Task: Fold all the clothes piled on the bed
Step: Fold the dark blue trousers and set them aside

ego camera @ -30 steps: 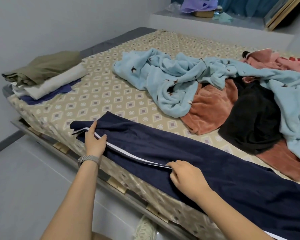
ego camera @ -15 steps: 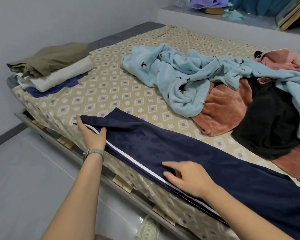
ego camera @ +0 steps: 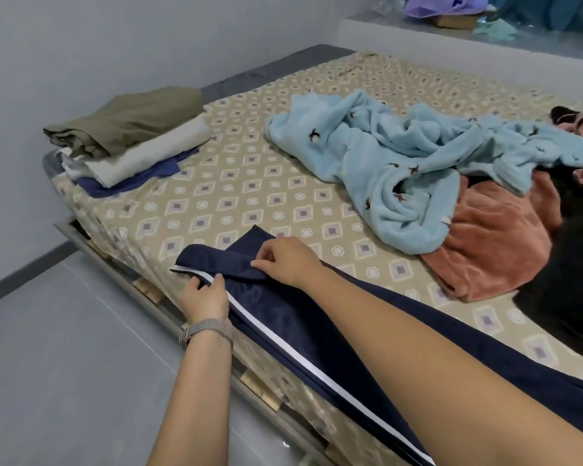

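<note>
A pair of navy track trousers [ego camera: 317, 334] with a white side stripe [ego camera: 303, 361] lies stretched along the near edge of the bed [ego camera: 249, 183], its hem end toward the left and the rest running off to the lower right under the person's right forearm. The left hand [ego camera: 205, 299] rests at the bed's edge beside the stripe, thumb and fingertips curled onto the stripe's edge near the hem, pinching the cloth there; a mesh-band watch [ego camera: 206, 329] sits on that wrist. The right hand [ego camera: 285, 264] reaches across above it, fingers bent, pinching the upper layer of navy cloth close to the hem, where one flap of the leg end lies folded over at an angle. On the far left corner of the bed sits a stack of folded clothes [ego camera: 132, 142]: an olive piece on top, a pale cream one under it, a blue one at the bottom. Toward the right lies the unfolded pile: a light blue fleece garment [ego camera: 394, 163] with small dark motifs sprawled over a rust-coloured fleece piece [ego camera: 492, 243], and a black garment [ego camera: 566, 274] beside them at the frame's right edge. The patterned beige sheet shows between the trousers and the pile.
</note>
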Demonstrator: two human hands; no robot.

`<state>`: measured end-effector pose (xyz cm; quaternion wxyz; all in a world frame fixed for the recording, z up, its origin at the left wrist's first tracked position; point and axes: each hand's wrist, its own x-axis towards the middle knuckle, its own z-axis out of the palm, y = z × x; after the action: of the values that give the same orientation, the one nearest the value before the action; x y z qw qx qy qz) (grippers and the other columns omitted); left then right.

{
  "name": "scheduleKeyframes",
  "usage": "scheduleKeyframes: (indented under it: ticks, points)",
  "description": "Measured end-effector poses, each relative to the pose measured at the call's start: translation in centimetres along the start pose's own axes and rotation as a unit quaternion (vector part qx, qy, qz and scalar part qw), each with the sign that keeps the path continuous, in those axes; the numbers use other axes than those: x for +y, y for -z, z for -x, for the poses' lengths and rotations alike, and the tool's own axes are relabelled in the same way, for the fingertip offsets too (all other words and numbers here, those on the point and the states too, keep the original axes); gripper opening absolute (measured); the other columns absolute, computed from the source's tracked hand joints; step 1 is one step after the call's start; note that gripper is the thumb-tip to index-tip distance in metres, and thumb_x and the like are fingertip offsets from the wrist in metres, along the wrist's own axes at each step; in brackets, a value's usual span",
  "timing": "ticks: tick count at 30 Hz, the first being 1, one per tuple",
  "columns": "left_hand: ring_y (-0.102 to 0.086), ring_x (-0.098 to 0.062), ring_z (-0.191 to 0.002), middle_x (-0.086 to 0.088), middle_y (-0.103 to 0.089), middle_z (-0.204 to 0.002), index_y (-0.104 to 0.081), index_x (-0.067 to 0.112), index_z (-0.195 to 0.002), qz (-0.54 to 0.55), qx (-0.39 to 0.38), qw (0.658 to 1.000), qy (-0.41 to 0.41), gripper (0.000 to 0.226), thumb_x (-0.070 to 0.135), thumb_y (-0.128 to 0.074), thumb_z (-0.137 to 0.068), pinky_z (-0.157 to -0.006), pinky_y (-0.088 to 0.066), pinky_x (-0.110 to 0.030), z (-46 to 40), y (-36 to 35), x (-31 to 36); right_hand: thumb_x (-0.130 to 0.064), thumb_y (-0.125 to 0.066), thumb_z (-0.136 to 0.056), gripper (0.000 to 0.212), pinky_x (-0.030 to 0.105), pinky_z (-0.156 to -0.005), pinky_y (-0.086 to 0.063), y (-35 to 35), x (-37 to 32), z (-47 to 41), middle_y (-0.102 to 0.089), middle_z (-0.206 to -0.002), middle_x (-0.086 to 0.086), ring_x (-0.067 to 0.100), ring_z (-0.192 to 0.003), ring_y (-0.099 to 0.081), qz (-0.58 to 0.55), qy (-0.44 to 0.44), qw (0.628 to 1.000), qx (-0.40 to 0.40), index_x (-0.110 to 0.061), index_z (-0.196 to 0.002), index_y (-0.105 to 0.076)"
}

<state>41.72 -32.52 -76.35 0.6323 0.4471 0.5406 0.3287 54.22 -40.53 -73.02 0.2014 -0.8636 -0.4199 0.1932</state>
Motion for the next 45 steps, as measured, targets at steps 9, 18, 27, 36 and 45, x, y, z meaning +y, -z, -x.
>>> scheduleKeyframes:
  ticks: [9,18,27,36,45]
  points:
    - [-0.054,-0.013,-0.063,-0.002,-0.058,-0.076,-0.057,0.015,-0.080,-0.035,-0.036,0.998,0.032,0.016,0.003,-0.058,-0.090,-0.048,-0.047,-0.021,-1.8,0.5,0.8,-0.033,-0.067,-0.081,0.029,0.036,-0.081,-0.052,0.6,0.6,-2.1,-0.069,-0.101,-0.001,0.021,-0.095,-0.062,0.021,0.053,0.998,-0.010,-0.019,-0.107,-0.066]
    - [-0.055,-0.012,-0.066,0.000,-0.058,-0.076,-0.059,0.011,-0.092,-0.035,-0.017,0.998,0.052,0.008,0.004,-0.057,-0.092,-0.054,-0.045,-0.026,-1.6,-0.2,1.2,-0.057,-0.063,-0.083,0.055,0.032,-0.090,-0.048,2.0,2.8,-3.1,-0.062,-0.111,-0.001,0.018,-0.102,-0.060,-0.199,-0.124,0.970,0.067,-0.019,-0.122,-0.056]
    - [-0.055,-0.015,-0.069,0.000,-0.057,-0.079,-0.059,0.017,-0.084,-0.039,-0.007,0.998,0.043,0.018,0.005,-0.052,-0.095,-0.068,-0.052,-0.032,-0.5,1.3,1.5,-0.019,-0.065,-0.084,0.011,0.028,-0.069,-0.047,3.1,0.7,-2.6,-0.060,-0.076,0.004,0.020,-0.073,-0.058,-0.324,-0.116,0.933,-0.106,-0.017,-0.075,-0.058]
    - [-0.060,-0.025,-0.092,-0.009,-0.063,-0.102,-0.062,0.007,-0.103,-0.015,-0.019,0.997,0.072,0.013,0.005,-0.052,-0.095,-0.090,-0.051,-0.043,-0.6,0.9,1.0,-0.039,-0.047,-0.101,0.033,0.030,-0.082,-0.055,5.7,0.5,-0.9,-0.065,-0.106,-0.002,0.013,-0.091,-0.065,-0.437,-0.203,0.819,-0.313,-0.021,-0.128,-0.052]
    - [-0.061,-0.014,-0.074,0.005,-0.062,-0.082,-0.062,0.016,-0.100,-0.009,0.009,0.999,0.035,0.018,0.000,-0.058,-0.091,-0.074,-0.053,-0.032,-0.9,1.2,1.1,0.015,-0.050,-0.089,0.051,0.024,-0.080,-0.054,4.7,1.0,-2.7,-0.065,-0.117,-0.001,0.016,-0.101,-0.063,-0.539,-0.088,0.838,0.018,-0.021,-0.121,-0.067]
